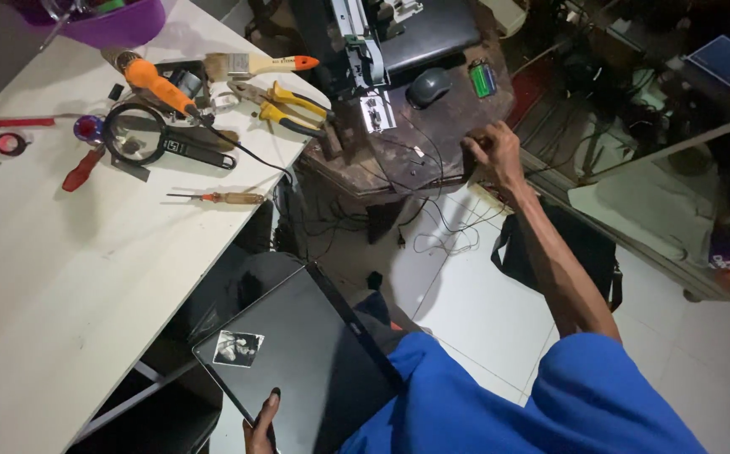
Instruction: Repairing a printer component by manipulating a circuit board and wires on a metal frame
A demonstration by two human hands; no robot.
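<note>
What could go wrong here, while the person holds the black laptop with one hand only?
The laptop rests on the lap, steadied only by the left hand at its lower edge, so it might slide to the floor. The right hand reaches to the dark wooden table, where loose wires hang; pulling could perhaps snag them.

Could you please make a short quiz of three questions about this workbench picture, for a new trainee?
1. True or false: the left hand holds the black laptop by its lower edge.
2. What does the right hand touch?
A. the yellow-handled pliers
B. the edge of the dark wooden table
C. the computer mouse
3. Which tool lies alone on the white table, nearest to the laptop?

Key
1. True.
2. B.
3. The thin screwdriver with a wooden handle.
</note>
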